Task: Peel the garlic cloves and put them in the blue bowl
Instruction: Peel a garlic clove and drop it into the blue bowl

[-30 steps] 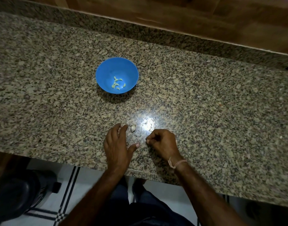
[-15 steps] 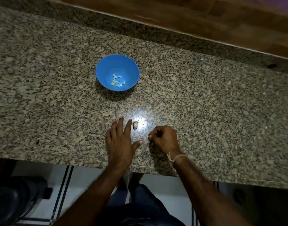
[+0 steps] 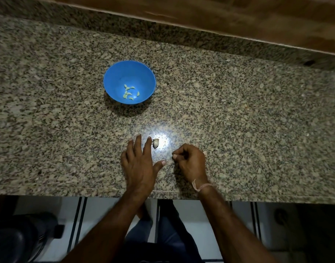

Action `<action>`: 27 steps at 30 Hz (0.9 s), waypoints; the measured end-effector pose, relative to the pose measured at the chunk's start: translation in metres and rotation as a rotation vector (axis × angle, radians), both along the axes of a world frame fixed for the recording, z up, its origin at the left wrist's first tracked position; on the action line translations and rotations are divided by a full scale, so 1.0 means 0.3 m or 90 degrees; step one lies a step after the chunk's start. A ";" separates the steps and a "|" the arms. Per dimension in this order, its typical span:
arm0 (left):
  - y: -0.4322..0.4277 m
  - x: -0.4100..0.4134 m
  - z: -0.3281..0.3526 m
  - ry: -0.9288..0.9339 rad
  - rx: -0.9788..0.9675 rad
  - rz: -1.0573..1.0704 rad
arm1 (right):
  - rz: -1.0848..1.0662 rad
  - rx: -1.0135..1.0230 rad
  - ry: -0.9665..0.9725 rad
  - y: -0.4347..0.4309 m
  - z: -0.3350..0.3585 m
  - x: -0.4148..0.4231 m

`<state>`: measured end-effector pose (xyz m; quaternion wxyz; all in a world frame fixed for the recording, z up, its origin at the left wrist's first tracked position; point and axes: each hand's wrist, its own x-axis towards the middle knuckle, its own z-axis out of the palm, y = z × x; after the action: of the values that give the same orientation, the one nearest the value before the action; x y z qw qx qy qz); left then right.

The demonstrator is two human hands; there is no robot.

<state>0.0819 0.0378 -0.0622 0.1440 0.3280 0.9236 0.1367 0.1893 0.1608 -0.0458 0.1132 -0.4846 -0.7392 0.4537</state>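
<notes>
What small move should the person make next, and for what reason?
Probably the left hand should pinch the garlic clove lying just beside its forefinger and lift it for peeling. The clove rests on the counter, seemingly with skin on, while peeled cloves already sit in the blue bowl.

A speckled granite counter (image 3: 238,111) fills most of the frame. A blue bowl (image 3: 113,80) stands on it left of centre. A garlic clove (image 3: 155,143) lies lower, beside a bright glare. Near the bottom edge, the left hand (image 3: 139,166) lies flat and the right hand (image 3: 189,162) rests curled.
</notes>
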 end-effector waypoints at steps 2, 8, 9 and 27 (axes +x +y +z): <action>0.002 0.002 0.001 0.000 -0.001 0.001 | 0.006 0.000 -0.017 0.010 0.003 0.000; 0.004 0.004 0.007 0.019 -0.006 0.006 | 0.029 0.032 -0.047 0.013 0.004 -0.009; 0.006 0.007 0.012 0.021 -0.007 0.007 | 0.030 0.037 -0.051 0.012 -0.001 -0.006; 0.046 0.067 0.199 -0.346 0.413 0.169 | -0.133 -0.411 0.234 -0.011 0.144 -0.003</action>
<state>0.1020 0.0516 -0.0025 0.2526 0.1872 0.7955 0.5180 0.1883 0.1575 -0.0026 0.1313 -0.4785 -0.4720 0.7287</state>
